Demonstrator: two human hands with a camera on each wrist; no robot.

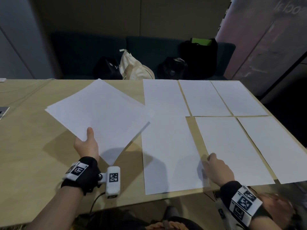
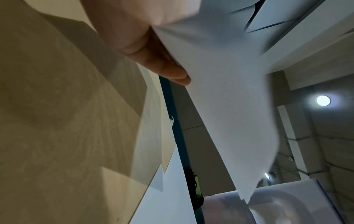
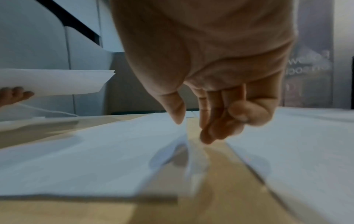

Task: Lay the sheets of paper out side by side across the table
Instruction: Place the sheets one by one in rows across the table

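A black fabric wrist band (image 1: 86, 171) is worn on the bare left arm, with white tags printed in black square patterns. A small white plastic camera box (image 1: 113, 180) with a thin black cable is clipped to it. A matching black tagged band (image 1: 240, 201) is worn on the right wrist.

Very little writing can be read. On the tall panel (image 1: 259, 39) standing beyond the far right corner of the table (image 1: 33, 130), pale mirrored letters near its top look like "social", though they are faint. The right wrist view shows the same panel (image 3: 308, 63) with two blurred lines of lettering, too soft to make out. The wrist bands (image 1: 242, 203) above the near edge of the table carry black-and-white square code markers, not words. The sheets of paper (image 1: 167, 138) on the table are blank.
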